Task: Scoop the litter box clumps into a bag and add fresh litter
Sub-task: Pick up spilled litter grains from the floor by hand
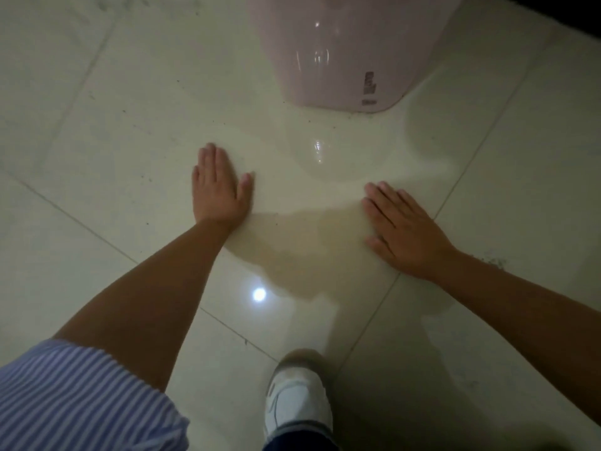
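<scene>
Head view: both hands flat, empty, below pink litter box.

— How many hands?
— Two: a left hand and a right hand.
— Other things?
— One pink container, one white shoe, one striped sleeve.

Glossy pale tiled floor with dark grout lines, pink glossy container standing on it ahead of the right hand, dark grit scattered just behind that hand's wrist, white shoe planted nearer the camera between both arms
</scene>
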`<action>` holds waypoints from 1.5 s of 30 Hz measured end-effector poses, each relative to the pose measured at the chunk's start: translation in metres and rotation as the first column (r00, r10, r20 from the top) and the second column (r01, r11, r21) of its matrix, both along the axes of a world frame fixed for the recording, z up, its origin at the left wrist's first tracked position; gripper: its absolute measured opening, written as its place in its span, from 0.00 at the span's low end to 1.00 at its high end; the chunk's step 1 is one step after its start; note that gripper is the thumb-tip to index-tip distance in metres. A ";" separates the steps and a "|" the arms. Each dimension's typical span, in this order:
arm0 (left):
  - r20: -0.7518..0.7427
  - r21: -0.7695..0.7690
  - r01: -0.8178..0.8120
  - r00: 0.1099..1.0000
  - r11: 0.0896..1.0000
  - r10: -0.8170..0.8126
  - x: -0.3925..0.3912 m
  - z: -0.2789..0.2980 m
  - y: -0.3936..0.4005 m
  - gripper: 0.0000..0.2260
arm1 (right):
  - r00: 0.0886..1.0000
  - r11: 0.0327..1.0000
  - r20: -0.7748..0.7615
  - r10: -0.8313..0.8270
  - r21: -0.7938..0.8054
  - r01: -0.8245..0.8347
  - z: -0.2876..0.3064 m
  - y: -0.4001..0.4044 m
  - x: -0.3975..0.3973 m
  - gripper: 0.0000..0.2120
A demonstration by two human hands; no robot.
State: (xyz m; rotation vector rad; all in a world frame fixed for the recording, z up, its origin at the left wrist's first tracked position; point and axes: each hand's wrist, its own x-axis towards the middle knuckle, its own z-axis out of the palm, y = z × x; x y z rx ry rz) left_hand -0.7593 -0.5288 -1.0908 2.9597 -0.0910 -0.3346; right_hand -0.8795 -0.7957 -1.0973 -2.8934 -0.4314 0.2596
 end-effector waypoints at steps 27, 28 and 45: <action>-0.123 -0.053 0.395 0.909 0.917 -0.399 -0.086 0.010 -0.106 0.37 | 0.865 0.820 -0.088 -0.494 0.281 0.498 0.024 -0.067 -0.080 0.31; -0.129 -0.086 0.464 0.872 0.882 -0.471 -0.093 0.010 -0.122 0.35 | 0.857 0.812 -0.099 -0.505 0.281 0.511 0.027 -0.069 -0.081 0.32; 0.030 -0.148 0.654 0.753 0.742 -0.658 -0.087 0.003 -0.207 0.36 | 0.607 0.610 -0.191 -0.771 0.048 0.791 0.034 -0.117 -0.162 0.37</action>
